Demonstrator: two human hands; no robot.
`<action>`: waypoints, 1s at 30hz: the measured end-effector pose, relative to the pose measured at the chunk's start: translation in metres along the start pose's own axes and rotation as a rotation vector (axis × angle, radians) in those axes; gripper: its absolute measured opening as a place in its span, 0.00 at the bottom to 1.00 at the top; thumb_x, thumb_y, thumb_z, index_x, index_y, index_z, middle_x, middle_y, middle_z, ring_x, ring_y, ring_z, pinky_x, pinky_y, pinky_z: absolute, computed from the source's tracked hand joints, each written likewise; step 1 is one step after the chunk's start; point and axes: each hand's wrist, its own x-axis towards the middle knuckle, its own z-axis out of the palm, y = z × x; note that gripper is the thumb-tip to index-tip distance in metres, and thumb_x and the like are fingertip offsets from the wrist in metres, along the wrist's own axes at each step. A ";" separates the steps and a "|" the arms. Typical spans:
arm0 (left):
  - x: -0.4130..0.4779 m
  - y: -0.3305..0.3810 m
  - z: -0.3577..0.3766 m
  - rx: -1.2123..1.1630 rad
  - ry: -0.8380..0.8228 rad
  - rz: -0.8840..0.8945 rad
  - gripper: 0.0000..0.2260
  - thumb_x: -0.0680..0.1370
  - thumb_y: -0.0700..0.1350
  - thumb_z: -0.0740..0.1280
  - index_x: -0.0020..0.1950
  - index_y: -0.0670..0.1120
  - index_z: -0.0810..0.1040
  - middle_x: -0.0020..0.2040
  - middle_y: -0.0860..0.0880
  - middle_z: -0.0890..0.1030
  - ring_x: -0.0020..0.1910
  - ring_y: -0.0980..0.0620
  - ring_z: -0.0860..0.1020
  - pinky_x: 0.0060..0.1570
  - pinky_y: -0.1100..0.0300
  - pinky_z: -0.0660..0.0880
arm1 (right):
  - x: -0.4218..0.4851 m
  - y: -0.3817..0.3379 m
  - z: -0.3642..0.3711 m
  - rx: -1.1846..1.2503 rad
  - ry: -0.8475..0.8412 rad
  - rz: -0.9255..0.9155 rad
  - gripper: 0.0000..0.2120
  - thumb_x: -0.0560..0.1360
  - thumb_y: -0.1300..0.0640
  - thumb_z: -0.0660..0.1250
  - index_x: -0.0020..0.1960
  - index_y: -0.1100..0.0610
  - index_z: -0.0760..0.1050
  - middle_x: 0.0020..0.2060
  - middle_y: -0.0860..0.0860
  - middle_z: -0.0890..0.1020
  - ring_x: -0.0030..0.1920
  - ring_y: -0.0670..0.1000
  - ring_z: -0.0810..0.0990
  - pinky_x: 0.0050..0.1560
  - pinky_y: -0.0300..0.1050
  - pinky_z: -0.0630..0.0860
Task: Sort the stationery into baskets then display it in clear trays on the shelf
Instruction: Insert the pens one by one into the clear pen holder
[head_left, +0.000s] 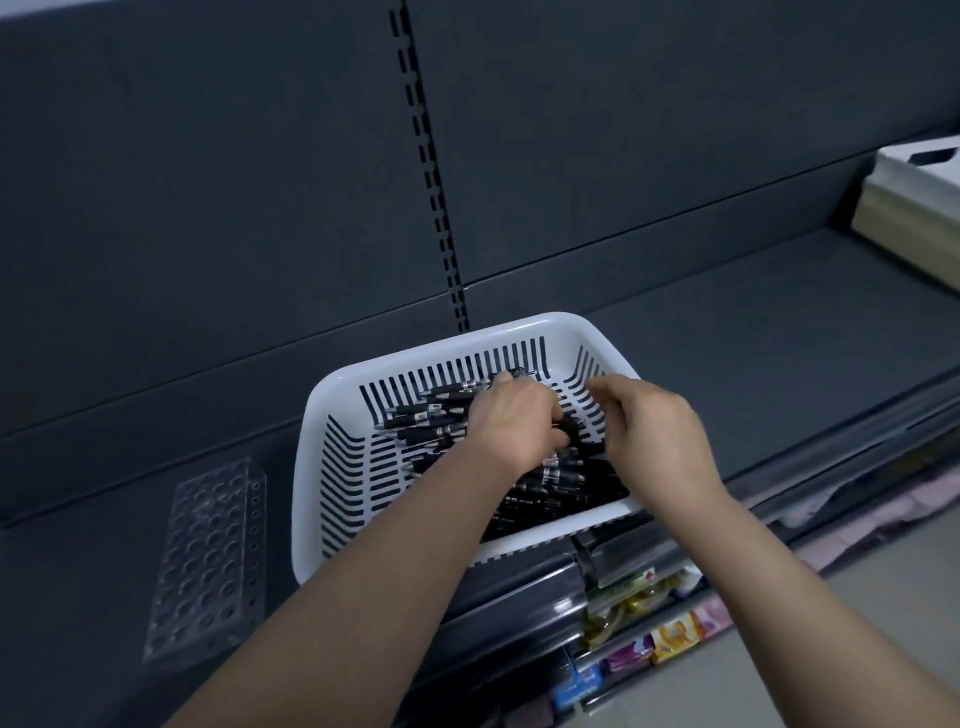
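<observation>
A white slotted basket (332, 395) stands on the dark shelf (753, 374) and holds several black pens (431, 415). My left hand (511, 423) reaches into the basket with its fingers curled round a bunch of the pens. My right hand (654, 431) hovers over the basket's right side, fingers bent down toward the pens below; what it holds is hidden. A clear tray (208, 561) with rows of round holes lies on the shelf to the left of the basket.
A stack of white and beige boxes (914, 208) sits at the shelf's far right. Lower shelves at the bottom right carry colourful packaged goods (644, 639). The dark back panel has a slotted upright (431, 171).
</observation>
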 end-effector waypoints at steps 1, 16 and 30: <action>0.001 -0.005 -0.001 0.062 0.001 -0.006 0.11 0.75 0.54 0.70 0.53 0.50 0.81 0.51 0.49 0.78 0.56 0.47 0.71 0.52 0.51 0.73 | -0.001 0.000 0.000 -0.003 -0.002 -0.005 0.17 0.75 0.65 0.61 0.60 0.53 0.78 0.53 0.50 0.84 0.52 0.56 0.81 0.51 0.48 0.78; -0.034 -0.055 -0.029 -0.771 0.416 -0.197 0.04 0.76 0.47 0.70 0.46 0.49 0.77 0.38 0.55 0.77 0.37 0.57 0.75 0.44 0.58 0.76 | 0.030 -0.022 0.010 -0.759 -0.486 -0.237 0.13 0.73 0.66 0.62 0.54 0.54 0.77 0.52 0.49 0.80 0.56 0.52 0.76 0.41 0.42 0.68; -0.108 -0.162 -0.075 -0.986 0.972 -0.337 0.06 0.77 0.44 0.67 0.52 0.53 0.76 0.46 0.48 0.81 0.42 0.48 0.82 0.41 0.55 0.79 | 0.031 -0.123 0.010 0.251 -0.205 -0.234 0.09 0.75 0.55 0.68 0.55 0.51 0.80 0.46 0.47 0.79 0.47 0.48 0.78 0.46 0.35 0.67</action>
